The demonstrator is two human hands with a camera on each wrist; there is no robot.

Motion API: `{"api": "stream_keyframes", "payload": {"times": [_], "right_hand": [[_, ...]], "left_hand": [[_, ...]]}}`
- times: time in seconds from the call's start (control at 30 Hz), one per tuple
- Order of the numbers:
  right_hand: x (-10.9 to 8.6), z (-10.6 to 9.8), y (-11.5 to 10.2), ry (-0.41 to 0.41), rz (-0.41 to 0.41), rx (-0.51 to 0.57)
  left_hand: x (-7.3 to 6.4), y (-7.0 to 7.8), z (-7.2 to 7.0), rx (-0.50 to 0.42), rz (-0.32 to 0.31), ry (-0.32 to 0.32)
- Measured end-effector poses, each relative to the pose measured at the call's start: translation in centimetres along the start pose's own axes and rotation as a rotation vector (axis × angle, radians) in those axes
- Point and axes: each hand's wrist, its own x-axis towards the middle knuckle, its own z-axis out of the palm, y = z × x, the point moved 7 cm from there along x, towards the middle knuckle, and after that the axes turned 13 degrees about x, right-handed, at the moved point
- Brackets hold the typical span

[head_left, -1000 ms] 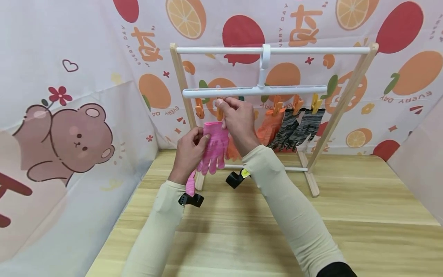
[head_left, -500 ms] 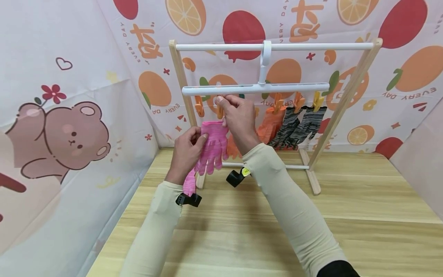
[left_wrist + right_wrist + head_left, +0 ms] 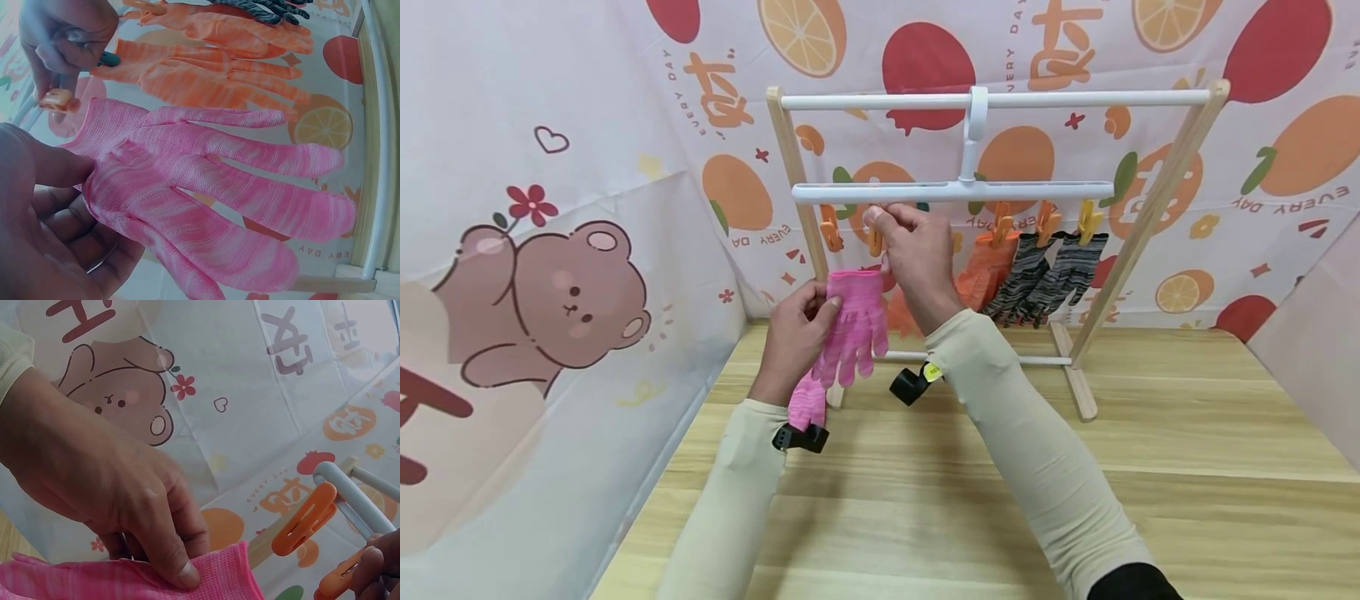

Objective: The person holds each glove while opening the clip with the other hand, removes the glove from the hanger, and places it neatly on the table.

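My left hand (image 3: pixel 792 337) pinches a pink knit glove (image 3: pixel 855 321) near its cuff, between thumb and fingers. The glove hangs with its fingers downward, a little below the hanger. Another pink knit piece (image 3: pixel 807 402) shows below that hand, by the wrist. My right hand (image 3: pixel 921 260) pinches an orange clothespin (image 3: pixel 876 242) under the left part of the white hanger (image 3: pixel 880 193). In the left wrist view the glove cuff lies apart from this clothespin (image 3: pixel 58 100). A second orange clothespin (image 3: pixel 306 519) hangs farther left with nothing in it.
Orange gloves (image 3: pixel 987 271) and black-grey striped gloves (image 3: pixel 1070 271) hang from orange and yellow clothespins (image 3: pixel 1088 222) on the hanger's right part. The hanger hooks over the white top rod (image 3: pixel 880 102) of a wooden rack (image 3: pixel 1146 225) on the wood-grain table (image 3: pixel 1187 467). Printed cloth stands behind.
My left hand has drawn the pink glove slightly left and down, away from the clothespin. My right hand has stayed at the clothespin.
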Motion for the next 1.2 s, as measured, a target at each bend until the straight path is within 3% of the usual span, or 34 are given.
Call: {"api": "stream_keyframes", "payload": {"times": [0.33,1.2], "right_hand": [[-0.1,0.2,-0.3,-0.012,-0.009,-0.015],[-0.2,0.1,-0.5,0.001,-0.015,-0.016]], "left_hand": [[-0.2,-0.7,-0.4,0.006,-0.038,-0.003],[-0.3,-1.3,-1.2,0.047,-0.036,0.018]]}}
